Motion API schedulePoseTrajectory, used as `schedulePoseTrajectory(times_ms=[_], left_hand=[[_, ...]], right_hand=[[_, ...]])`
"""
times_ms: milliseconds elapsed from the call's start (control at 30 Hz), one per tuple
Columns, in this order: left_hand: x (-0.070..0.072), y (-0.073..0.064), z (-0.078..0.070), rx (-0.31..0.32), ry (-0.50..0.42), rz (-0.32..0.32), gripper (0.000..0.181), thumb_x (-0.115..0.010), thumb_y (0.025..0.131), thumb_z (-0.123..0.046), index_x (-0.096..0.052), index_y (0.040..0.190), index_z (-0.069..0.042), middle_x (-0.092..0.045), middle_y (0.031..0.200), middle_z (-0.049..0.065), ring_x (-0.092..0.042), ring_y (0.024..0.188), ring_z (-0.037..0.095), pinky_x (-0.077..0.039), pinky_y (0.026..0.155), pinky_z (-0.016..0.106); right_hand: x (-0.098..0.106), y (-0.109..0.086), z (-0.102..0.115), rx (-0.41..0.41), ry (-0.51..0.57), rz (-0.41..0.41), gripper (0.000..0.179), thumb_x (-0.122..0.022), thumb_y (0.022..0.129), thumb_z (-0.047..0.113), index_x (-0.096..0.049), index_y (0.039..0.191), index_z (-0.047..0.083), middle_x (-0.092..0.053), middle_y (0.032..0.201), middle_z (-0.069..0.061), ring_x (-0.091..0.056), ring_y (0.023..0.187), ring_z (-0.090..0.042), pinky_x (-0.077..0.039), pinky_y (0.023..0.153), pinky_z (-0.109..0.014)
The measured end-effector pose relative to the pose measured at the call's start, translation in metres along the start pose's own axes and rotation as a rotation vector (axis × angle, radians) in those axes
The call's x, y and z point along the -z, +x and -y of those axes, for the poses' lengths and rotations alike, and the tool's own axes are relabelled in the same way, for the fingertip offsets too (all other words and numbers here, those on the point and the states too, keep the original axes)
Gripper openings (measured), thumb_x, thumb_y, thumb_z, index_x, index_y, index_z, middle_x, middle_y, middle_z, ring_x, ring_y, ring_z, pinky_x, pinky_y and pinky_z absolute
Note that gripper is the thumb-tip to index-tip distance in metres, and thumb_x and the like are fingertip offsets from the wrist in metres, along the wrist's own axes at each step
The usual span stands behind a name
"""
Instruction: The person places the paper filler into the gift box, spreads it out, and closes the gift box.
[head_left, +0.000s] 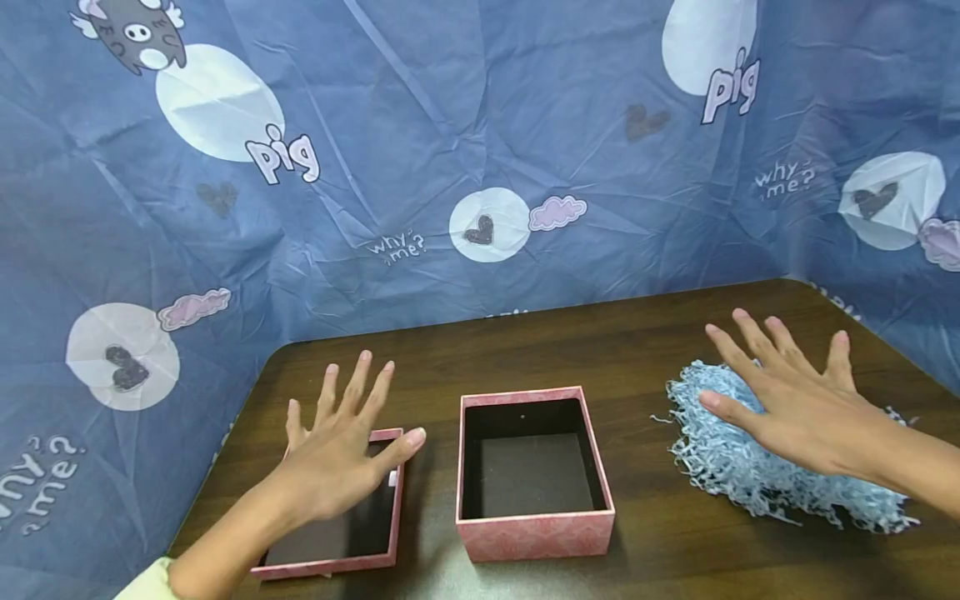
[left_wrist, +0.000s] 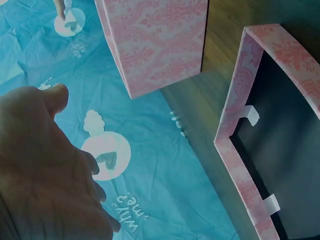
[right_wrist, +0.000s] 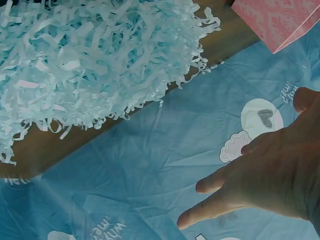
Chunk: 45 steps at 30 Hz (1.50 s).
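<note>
My left hand [head_left: 333, 467] hovers with spread fingers above the shallow pink box lid [head_left: 397, 508], which lies inner side up on the left. White tabs [left_wrist: 252, 115] show along the lid's inner edge in the left wrist view. On the right, my right hand [head_left: 802, 408] is held out, fingers spread, over a heap of light blue shredded paper [head_left: 735, 467]. Between the hands stands a pink patterned box [head_left: 536, 537], its top uncovered and its dark inside bare. Neither hand holds anything.
A dark brown wooden table [head_left: 435, 358] carries all these things. Behind it and at both sides hangs a blue cloth [head_left: 420, 100] printed with pigs, hearts and words. A few loose paper strands [head_left: 660, 418] lie beside the heap.
</note>
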<state>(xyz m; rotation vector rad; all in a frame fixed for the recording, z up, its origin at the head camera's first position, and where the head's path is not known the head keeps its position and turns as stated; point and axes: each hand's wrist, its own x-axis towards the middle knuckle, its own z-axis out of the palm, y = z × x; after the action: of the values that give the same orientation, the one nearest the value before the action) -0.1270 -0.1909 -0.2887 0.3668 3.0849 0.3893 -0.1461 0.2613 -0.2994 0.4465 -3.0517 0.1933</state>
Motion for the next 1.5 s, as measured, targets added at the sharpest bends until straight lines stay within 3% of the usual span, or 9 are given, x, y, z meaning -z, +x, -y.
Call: schedulePoseTrajectory(times_ms=[700,967,1200,1500], left_hand=[[-0.012,-0.009,-0.012,-0.024,-0.059,-0.01,0.086,-0.038,0.09,-0.072,-0.003,0.155,-0.029,0.008,0.161,0.0,0.015,0.145,0.034,0.008,0.101,0.076],[-0.018,-0.012,-0.016,-0.043,-0.099,-0.001,0.084,-0.042,0.091,-0.069,-0.004,0.155,-0.03,0.007,0.161,-0.002,0.012,0.145,0.034,0.006,0.102,0.075],[-0.023,-0.015,-0.02,-0.05,-0.114,0.02,0.086,-0.043,0.089,-0.07,-0.005,0.155,-0.031,0.006,0.161,-0.002,0.01,0.146,0.034,0.004,0.102,0.075],[-0.027,-0.018,-0.026,-0.053,-0.117,0.06,0.089,-0.042,0.087,-0.073,-0.001,0.154,-0.033,0.007,0.161,-0.003,0.013,0.146,0.032,0.004,0.102,0.076]], right_hand=[[-0.003,0.002,-0.017,-0.06,-0.029,0.021,0.086,-0.038,0.096,0.063,0.01,0.154,0.021,0.022,0.156,-0.016,0.007,0.137,-0.055,0.032,0.083,-0.073],[-0.006,0.005,-0.026,-0.101,0.019,0.031,0.089,-0.039,0.094,0.064,0.01,0.154,0.02,0.024,0.154,-0.019,0.009,0.134,-0.058,0.027,0.075,-0.08],[-0.007,0.005,-0.031,-0.122,0.05,0.055,0.09,-0.039,0.095,0.064,0.013,0.153,0.02,0.025,0.153,-0.021,0.008,0.132,-0.061,0.02,0.073,-0.086],[-0.006,0.006,-0.042,-0.149,0.029,0.095,0.093,-0.037,0.094,0.065,0.017,0.151,0.016,0.025,0.15,-0.027,0.0,0.127,-0.068,0.023,0.075,-0.083]])
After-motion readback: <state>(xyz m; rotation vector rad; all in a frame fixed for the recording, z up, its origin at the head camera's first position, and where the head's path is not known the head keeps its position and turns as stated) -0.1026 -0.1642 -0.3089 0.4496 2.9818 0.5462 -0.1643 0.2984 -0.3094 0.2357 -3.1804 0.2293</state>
